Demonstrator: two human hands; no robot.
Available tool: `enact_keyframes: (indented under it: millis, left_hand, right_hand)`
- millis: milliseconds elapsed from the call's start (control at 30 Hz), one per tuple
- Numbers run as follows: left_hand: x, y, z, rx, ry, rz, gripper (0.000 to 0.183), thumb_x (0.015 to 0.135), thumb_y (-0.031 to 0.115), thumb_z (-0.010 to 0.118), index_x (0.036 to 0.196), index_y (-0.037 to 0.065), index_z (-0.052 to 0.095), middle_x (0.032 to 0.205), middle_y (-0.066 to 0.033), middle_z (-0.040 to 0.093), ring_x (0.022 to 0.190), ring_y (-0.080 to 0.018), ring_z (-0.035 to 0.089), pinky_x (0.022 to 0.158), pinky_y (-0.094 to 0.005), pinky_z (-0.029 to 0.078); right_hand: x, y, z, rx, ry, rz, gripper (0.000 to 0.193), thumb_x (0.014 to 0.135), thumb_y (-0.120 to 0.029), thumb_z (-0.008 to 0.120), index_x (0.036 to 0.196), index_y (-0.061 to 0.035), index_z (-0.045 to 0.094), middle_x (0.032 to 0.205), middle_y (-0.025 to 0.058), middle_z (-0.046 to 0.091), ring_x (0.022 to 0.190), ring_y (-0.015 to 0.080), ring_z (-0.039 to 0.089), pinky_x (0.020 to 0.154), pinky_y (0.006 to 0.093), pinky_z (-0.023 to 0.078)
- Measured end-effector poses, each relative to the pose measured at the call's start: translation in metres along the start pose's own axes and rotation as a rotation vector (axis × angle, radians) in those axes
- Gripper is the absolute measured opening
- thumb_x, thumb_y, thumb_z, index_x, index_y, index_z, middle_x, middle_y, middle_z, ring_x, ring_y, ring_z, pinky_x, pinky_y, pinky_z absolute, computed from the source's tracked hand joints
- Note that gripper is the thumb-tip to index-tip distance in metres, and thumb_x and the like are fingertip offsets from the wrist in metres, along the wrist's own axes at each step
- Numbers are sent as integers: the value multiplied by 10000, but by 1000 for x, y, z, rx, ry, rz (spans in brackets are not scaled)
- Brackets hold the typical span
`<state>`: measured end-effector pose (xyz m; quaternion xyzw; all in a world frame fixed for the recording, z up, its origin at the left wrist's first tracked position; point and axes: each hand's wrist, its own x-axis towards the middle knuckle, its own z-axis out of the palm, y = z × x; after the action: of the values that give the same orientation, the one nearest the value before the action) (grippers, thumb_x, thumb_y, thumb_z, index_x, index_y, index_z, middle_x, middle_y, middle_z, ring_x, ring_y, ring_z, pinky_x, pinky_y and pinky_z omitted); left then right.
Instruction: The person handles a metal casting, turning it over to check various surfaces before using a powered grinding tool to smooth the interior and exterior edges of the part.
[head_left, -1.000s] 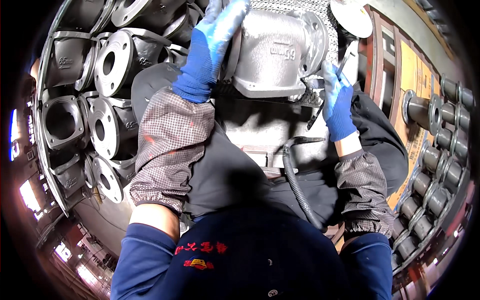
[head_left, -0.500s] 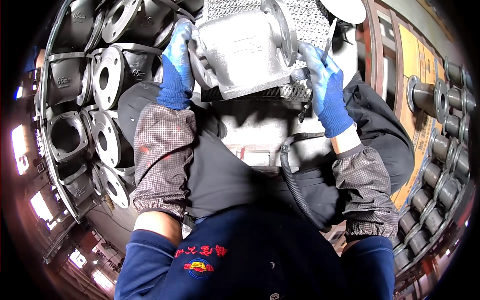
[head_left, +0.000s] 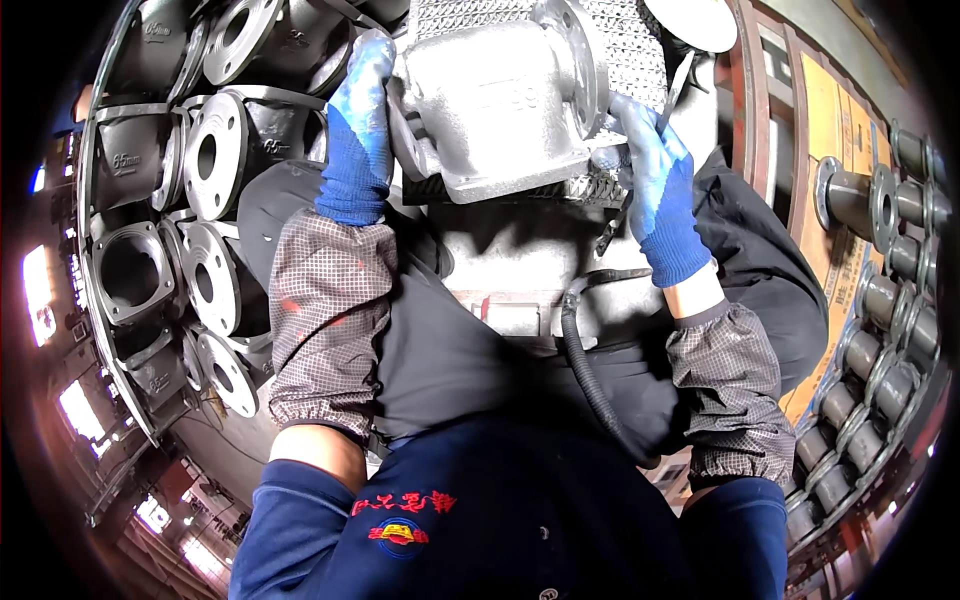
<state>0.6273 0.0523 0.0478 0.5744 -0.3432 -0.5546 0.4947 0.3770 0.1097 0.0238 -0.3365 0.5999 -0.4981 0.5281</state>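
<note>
A grey cast-metal valve body (head_left: 490, 110) with flanged ends sits before me at the top, over a textured metal surface (head_left: 635, 50). My left hand (head_left: 362, 100), in a blue knit glove with a pale coating, is closed on its left flange. On the opposite side, my right hand (head_left: 645, 150), gloved the same way, grips the casting near its right flange. A thin pointed tool (head_left: 678, 85) runs through the right hand, its dark end showing below the palm. The fingertips behind the flanges are partly hidden.
Similar flanged castings (head_left: 215, 280) are stacked in a rack on the left. Several smaller flanged pipe pieces (head_left: 865, 355) line the right side, near a yellow-brown board (head_left: 825, 110). A black corrugated hose (head_left: 580, 360) curves by my right leg. A white disc (head_left: 700, 20) is at the top right.
The valve body has shifted slightly to the right and turned a little, with both hands still on it. My right hand and the pointed tool have moved slightly right and down.
</note>
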Motion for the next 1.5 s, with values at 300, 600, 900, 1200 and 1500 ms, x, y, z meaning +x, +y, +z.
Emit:
enact_keyframes:
  millis: [300,600,900,1200,1500]
  left_hand:
    - [0,-5,-3,240,-93,282,393,941,330,532,1136,-9,562,911,-104,627,775,-167,650,645,-276,566]
    - [-6,6,15,924,-211,1164,396,921,28,454,1315,-13,445,1321,-230,478,1254,-353,447,1056,-404,360]
    - [-21,-1,32,647,-268,984,415,955,174,516,1316,-19,453,1452,-241,288,1310,-255,378,1066,-299,318]
    - [-16,1,32,824,-230,1127,368,920,88,550,1286,79,512,1387,-327,330,1274,-375,411,1032,-356,372]
    - [-22,0,51,773,-247,1163,403,860,158,639,1246,239,558,1412,-307,310,1304,-431,346,1044,-430,346]
  right_hand:
    - [-4,-7,-3,33,52,87,397,946,-363,451,1158,-68,613,990,45,617,785,80,563,535,171,360]
    - [2,6,-18,196,111,166,443,963,-360,452,1173,17,551,1041,75,612,769,140,595,624,201,480]
    - [6,11,-24,161,186,236,364,950,-366,468,1091,-43,558,935,39,609,705,113,593,479,171,332]
    - [5,-1,-19,132,203,247,519,937,-485,453,1179,-30,509,973,55,609,675,87,579,447,153,330]
    - [12,-24,-38,-85,100,100,696,940,-587,320,1212,21,523,970,90,666,604,85,598,400,135,365]
